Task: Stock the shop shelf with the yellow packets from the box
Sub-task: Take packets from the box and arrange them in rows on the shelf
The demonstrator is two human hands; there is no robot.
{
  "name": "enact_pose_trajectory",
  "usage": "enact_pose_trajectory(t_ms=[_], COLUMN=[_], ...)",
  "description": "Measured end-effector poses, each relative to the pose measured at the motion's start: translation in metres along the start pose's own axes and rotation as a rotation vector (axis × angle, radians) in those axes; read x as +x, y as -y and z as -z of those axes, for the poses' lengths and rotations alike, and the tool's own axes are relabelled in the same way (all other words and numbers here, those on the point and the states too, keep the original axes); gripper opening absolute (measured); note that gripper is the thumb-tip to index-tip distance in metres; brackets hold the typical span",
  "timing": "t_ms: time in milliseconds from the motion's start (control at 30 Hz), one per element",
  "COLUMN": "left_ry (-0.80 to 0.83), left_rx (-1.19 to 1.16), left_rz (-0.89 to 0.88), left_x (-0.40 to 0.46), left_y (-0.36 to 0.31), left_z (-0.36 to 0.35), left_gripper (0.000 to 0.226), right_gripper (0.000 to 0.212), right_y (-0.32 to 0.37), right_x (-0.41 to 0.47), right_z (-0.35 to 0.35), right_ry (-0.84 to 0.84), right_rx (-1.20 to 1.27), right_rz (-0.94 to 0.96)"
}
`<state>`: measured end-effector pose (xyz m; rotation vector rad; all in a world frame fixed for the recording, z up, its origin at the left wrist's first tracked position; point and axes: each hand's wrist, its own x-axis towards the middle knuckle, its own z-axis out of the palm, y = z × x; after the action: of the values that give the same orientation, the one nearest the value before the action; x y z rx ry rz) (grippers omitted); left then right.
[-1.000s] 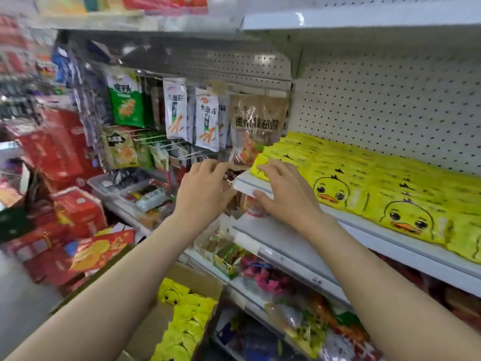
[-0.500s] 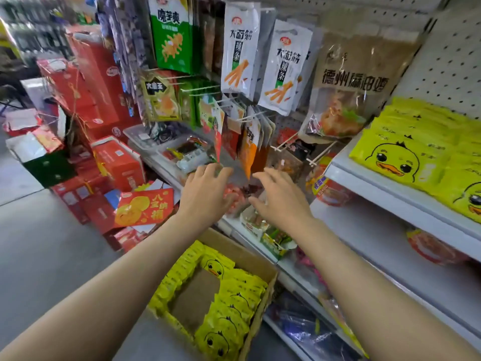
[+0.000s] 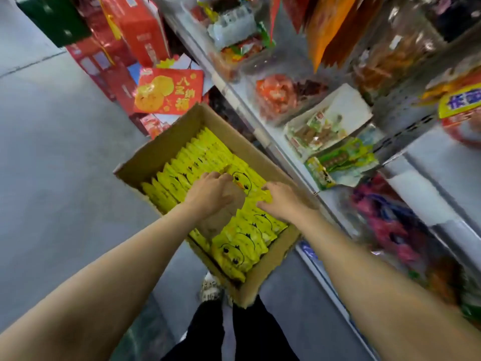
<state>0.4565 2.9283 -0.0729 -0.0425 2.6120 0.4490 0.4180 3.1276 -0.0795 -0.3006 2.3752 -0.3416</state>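
The yellow packets (image 3: 182, 165), each printed with a duck face, stand on edge in rows inside the cardboard box (image 3: 270, 259), which sits on the grey floor (image 3: 52, 165) at the centre of the frame; one row runs along the box's upper left side, another fills its lower right side, and a bare patch of brown cardboard shows between them; the left hand (image 3: 210, 194) reaches down into the middle of the box, its fingers curled over the top of a packet (image 3: 240, 179) that is tipped up so its duck face shows, and it appears to be gripping that packet, though blur hides the thumb; the right hand (image 3: 282, 204) lies just beside it, to the right, fingers bent down onto the tops of the packets in the right-hand row, touching them; whether it has actually closed on any of them I cannot tell; both forearms come in from the bottom corners of the frame; below the box, at bottom centre, are dark trouser legs and a pale shoe (image 3: 209, 287); the shop shelf (image 3: 299, 173) runs diagonally down the right side, holding blurred bags of snacks in red, green and pink; in the upper left of the frame stand red gift boxes (image 3: 138, 29), with a red and yellow packet (image 3: 169, 91) lying just beyond the box's far corner.
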Motion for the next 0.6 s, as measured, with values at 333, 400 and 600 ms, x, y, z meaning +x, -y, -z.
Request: enact_pose_trajectory(t_ms=[333, 400, 600], left_ry=[0.676, 0.771, 0.849], left_rx=[0.024, 0.040, 0.034], left_rz=[0.092, 0.092, 0.131], left_x=[0.031, 0.035, 0.050], left_y=[0.064, 0.075, 0.099], left_z=[-0.092, -0.097, -0.111], left_gripper=[0.055, 0.060, 0.058], right_gripper=[0.053, 0.053, 0.056], right_y=[-0.021, -0.020, -0.019], right_x=[0.058, 0.065, 0.080], right_z=[-0.132, -0.149, -0.181], right_ry=[0.408, 0.459, 0.408], right_rx=[0.332, 0.373, 0.397], right_rz=[-0.104, -0.126, -0.208])
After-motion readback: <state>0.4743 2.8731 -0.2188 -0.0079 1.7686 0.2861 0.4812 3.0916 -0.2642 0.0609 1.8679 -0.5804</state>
